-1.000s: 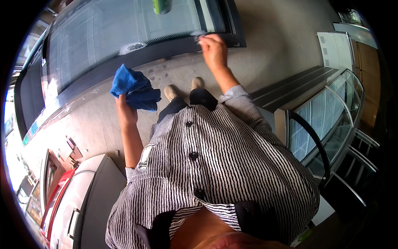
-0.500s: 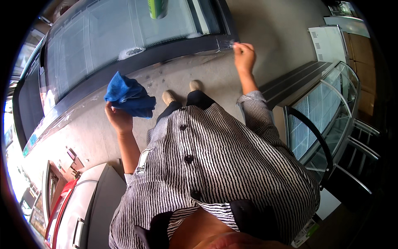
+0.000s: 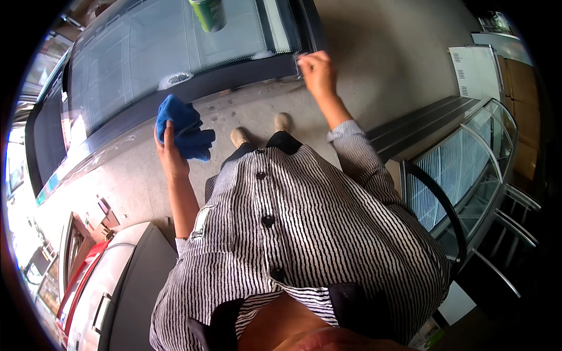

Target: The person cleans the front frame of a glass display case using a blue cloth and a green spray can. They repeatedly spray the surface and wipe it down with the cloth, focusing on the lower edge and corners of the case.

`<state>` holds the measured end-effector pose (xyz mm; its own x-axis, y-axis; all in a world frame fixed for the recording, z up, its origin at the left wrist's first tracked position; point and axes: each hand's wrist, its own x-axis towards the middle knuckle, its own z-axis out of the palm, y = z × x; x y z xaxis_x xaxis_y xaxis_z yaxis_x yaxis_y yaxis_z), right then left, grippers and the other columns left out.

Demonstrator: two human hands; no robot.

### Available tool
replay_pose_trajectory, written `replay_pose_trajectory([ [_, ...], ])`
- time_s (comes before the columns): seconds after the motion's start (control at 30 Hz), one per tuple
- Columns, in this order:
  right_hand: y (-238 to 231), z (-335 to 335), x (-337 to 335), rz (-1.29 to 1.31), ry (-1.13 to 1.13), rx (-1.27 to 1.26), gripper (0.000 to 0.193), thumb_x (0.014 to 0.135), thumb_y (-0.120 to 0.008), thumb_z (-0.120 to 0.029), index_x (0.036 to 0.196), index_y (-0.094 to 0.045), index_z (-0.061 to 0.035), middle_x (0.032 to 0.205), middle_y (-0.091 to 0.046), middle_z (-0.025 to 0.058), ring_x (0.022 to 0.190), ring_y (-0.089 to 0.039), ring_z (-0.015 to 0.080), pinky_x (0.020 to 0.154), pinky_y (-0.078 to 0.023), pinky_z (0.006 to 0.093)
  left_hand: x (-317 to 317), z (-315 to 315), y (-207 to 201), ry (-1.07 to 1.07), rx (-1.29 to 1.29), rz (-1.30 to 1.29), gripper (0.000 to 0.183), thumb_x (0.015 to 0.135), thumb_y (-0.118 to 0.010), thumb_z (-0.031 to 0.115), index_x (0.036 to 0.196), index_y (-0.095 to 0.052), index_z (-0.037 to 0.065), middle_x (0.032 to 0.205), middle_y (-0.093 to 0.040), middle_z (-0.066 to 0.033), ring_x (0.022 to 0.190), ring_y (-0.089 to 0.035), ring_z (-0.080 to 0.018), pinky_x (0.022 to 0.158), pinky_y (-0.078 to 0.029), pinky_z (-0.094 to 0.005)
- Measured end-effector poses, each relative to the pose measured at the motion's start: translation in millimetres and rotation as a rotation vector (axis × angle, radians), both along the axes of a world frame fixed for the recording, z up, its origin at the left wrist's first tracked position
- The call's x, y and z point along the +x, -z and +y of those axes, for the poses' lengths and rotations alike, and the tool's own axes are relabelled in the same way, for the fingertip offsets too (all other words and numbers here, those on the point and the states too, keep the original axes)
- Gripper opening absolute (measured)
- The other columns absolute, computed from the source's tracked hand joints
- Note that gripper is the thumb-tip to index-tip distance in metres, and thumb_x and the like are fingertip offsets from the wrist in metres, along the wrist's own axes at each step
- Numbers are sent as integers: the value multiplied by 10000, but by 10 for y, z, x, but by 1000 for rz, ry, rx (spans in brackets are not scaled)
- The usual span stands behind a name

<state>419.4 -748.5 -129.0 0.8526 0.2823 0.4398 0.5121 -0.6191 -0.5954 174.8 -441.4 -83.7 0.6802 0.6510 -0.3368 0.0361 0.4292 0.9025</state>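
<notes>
My left hand (image 3: 170,157) is closed around a crumpled blue cloth (image 3: 186,130), held in the air just short of the glass-topped case's dark frame (image 3: 234,77). The thumb lies against the cloth. At the near right corner of that frame, my right hand (image 3: 319,75) is closed in a pinch. Something thin and clear shows at its fingertips, too fine to name. White foam (image 3: 175,79) lies on the glass (image 3: 146,55) along its near edge, with a smaller patch farther right. A green can (image 3: 208,14) stands on the glass at the far side.
Concrete floor (image 3: 374,64) surrounds my feet. On the right are a dark ridged bench-like surface (image 3: 410,126), a curved glass display case (image 3: 462,164), a white slatted panel (image 3: 473,71) and brown cartons (image 3: 518,99). A white and grey cabinet (image 3: 111,281) stands at the lower left.
My right hand has moved left along the frame's near edge, still pinched. The left hand has turned, bringing its thumb over the cloth. The glass and can have shifted slightly in view.
</notes>
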Motion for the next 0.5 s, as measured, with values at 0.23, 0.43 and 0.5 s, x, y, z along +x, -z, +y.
replay_pose_trajectory([
  [0.23, -31, -406, -20, 57, 22, -19, 70, 826, -728, -56, 891, -752, -46, 864, -667, 99, 784, -667, 267, 701, -538, 364, 254, -195, 325, -140, 496, 46, 516, 920, -711, 202, 1374, -526, 41, 1226, -608, -151, 1083, -625, -276, 926, -516, -377],
  [0.43, -270, -687, -198, 165, 32, 168, 126, 829, -757, -78, 954, -768, -62, 938, -703, 81, 861, -683, 221, 758, -542, 318, 830, -370, 512, -110, 1420, 510, 458, 887, -683, 277, 1309, -623, 109, 1324, -561, -185, 1221, -463, -350, 1103, -257, -446],
  [0.5, -407, -844, -137, 179, 92, 225, 126, 843, -759, -92, 965, -769, -65, 944, -705, 73, 874, -679, 204, 775, -536, 310, 1026, -540, 503, 1, 1433, 472, 460, 880, -698, 307, 1297, -633, 124, 1315, -583, -144, 1227, -458, -358, 1075, -299, -455],
])
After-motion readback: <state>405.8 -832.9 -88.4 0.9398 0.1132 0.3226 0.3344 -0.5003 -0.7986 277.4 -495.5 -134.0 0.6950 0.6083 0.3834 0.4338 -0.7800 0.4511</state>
